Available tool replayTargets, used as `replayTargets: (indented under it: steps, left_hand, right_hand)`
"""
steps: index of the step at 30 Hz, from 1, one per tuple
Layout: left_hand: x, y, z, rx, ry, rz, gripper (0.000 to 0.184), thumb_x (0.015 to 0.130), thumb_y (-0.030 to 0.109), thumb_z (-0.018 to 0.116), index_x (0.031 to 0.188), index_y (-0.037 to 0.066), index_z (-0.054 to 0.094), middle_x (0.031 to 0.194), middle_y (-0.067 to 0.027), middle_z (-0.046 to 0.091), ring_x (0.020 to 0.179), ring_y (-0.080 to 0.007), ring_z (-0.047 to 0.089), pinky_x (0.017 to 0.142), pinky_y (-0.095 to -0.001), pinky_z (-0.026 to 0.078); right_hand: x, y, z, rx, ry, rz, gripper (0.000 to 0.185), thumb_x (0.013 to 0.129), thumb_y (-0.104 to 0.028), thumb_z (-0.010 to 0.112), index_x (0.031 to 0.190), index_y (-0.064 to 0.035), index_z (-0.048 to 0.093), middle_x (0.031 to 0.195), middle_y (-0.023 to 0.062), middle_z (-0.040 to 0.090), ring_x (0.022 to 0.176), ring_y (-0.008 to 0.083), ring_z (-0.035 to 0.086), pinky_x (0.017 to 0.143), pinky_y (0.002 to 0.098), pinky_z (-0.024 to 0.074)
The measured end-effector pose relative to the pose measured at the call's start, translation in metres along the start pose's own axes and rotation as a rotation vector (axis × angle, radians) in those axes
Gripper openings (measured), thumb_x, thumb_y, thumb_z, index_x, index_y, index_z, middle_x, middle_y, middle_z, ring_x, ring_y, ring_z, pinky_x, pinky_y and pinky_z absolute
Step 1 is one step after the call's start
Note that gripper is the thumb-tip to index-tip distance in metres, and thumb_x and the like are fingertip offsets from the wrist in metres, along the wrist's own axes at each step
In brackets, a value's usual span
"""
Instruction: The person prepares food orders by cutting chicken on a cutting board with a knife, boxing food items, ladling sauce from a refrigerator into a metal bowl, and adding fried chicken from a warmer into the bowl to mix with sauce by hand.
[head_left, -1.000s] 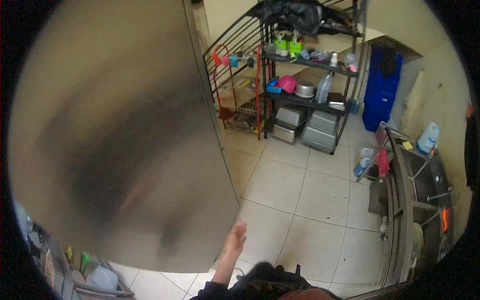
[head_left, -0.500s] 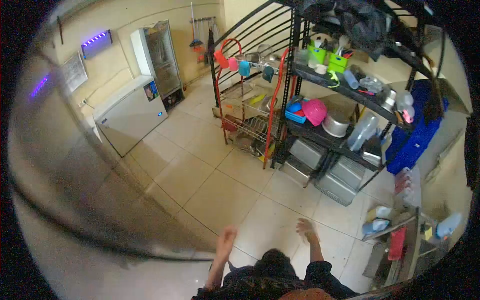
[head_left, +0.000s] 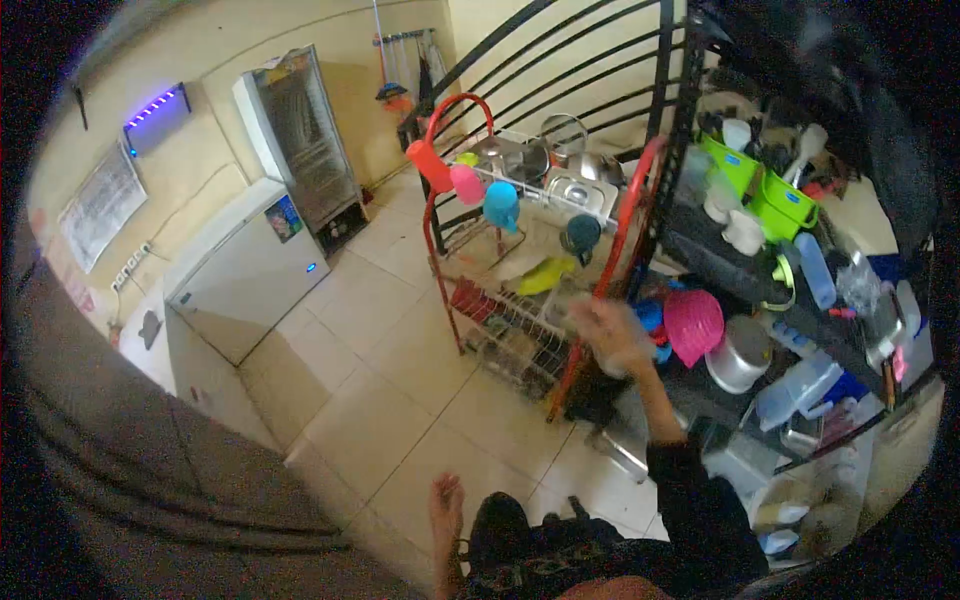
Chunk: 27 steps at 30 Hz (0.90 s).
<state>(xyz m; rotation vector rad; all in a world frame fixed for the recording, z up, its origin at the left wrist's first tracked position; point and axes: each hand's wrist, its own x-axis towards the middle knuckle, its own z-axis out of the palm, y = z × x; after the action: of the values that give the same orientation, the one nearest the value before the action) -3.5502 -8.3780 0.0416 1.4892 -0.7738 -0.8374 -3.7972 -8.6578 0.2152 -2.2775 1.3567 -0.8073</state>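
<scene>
My right hand (head_left: pixel 612 335) stretches forward with its fingers extended, smeared by motion, and nothing shows in it. It appears in front of the red-framed dish rack (head_left: pixel 565 385), near the rack's right post; whether it touches the rack I cannot tell. Beside that hand sits a pink basket (head_left: pixel 693 327). On the rack hang a blue mug (head_left: pixel 501 206), a dark teal mug (head_left: pixel 581 238) and a pink cup (head_left: pixel 466 185). Low by my body, my left hand (head_left: pixel 447 493) has loosely curled fingers with a gap at the thumb, and I see nothing held.
A black shelf (head_left: pixel 690 255) on the right carries green caddies (head_left: pixel 785 205), a metal pot (head_left: pixel 739 355) and plastic containers. On the left stand a white chest freezer (head_left: pixel 250 270) and a glass-door cooler (head_left: pixel 305 140). Tiled floor (head_left: pixel 375 390) lies ahead of me.
My view has moved closer to the dish rack and shelf. My right hand has risen and reached forward to the rack; my left hand has stayed low by my body.
</scene>
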Motion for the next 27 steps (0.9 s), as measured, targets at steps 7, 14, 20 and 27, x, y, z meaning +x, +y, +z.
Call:
replayTargets:
  steps: [7, 14, 20, 27]
  left_hand:
    - [0.232, -0.059, 0.023, -0.122, -0.133, -0.036, 0.035, 0.086, 0.013, 0.055, 0.116, -0.002, 0.046, 0.099, -0.0107, 0.058, 0.090, -0.0176, 0.055, 0.081, -0.0298, 0.045]
    - [0.454, 0.008, 0.062, 0.026, -0.346, -0.117, 0.031, 0.088, 0.013, 0.053, 0.115, 0.000, 0.047, 0.106, -0.0103, 0.055, 0.098, -0.0177, 0.052, 0.087, -0.0293, 0.041]
    - [0.550, 0.004, 0.069, -0.056, -0.449, -0.147, 0.030, 0.088, 0.014, 0.054, 0.113, -0.001, 0.048, 0.101, -0.0091, 0.056, 0.095, -0.0157, 0.052, 0.085, -0.0281, 0.042]
    - [0.589, -0.013, 0.061, 0.023, -0.521, -0.264, 0.029, 0.086, 0.013, 0.056, 0.111, 0.000, 0.049, 0.096, -0.0083, 0.056, 0.091, -0.0152, 0.054, 0.081, -0.0271, 0.045]
  right_hand:
    - [0.363, 0.218, -0.014, -0.527, 0.533, 0.214, 0.024, 0.081, -0.021, 0.045, 0.086, -0.0029, 0.060, 0.076, 0.0180, 0.062, 0.066, 0.0348, 0.059, 0.057, 0.0452, 0.0457]
    - [0.365, 0.227, -0.058, -0.689, 0.727, 0.656, 0.024, 0.075, -0.021, 0.049, 0.080, -0.0026, 0.064, 0.080, 0.0124, 0.065, 0.073, 0.0278, 0.061, 0.061, 0.0392, 0.0463]
    - [0.361, 0.250, -0.064, -0.715, 0.671, 0.811, 0.022, 0.073, -0.021, 0.052, 0.079, -0.0034, 0.063, 0.078, 0.0122, 0.063, 0.071, 0.0263, 0.060, 0.061, 0.0371, 0.0468]
    - [0.363, 0.273, -0.075, -0.688, 0.611, 0.962, 0.020, 0.069, -0.021, 0.056, 0.078, -0.0043, 0.062, 0.076, 0.0121, 0.062, 0.070, 0.0245, 0.060, 0.060, 0.0347, 0.0474]
